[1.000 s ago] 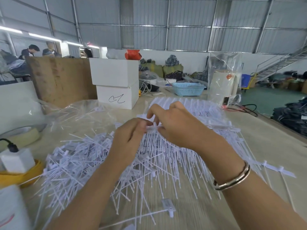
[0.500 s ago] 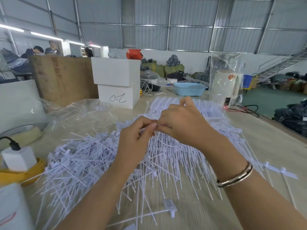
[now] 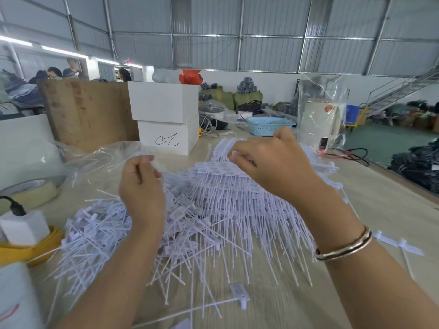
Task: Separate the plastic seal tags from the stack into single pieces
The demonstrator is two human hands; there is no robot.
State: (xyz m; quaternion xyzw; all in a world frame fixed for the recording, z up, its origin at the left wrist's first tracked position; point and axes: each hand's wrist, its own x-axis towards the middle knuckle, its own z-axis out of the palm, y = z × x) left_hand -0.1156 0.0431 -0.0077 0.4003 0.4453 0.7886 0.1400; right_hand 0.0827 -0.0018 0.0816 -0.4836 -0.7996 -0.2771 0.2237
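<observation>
Both hands raised over the tabletop [image 3: 370,210], apart from each other. Left hand [image 3: 141,186]: fingers curled, grip pinching a thin white seal tag [image 3: 158,167] at the fingertips; the tag is blurred. Right hand [image 3: 273,162]: fingers curled, grip pinching the flat head of a tag at the top of the stack [image 3: 237,193], which lies fanned out under it. Separated loose tags [image 3: 99,233] lie heaped left of the stack. One single tag [image 3: 240,290] lies near the front edge. Bracelet [image 3: 344,245] on the right wrist.
</observation>
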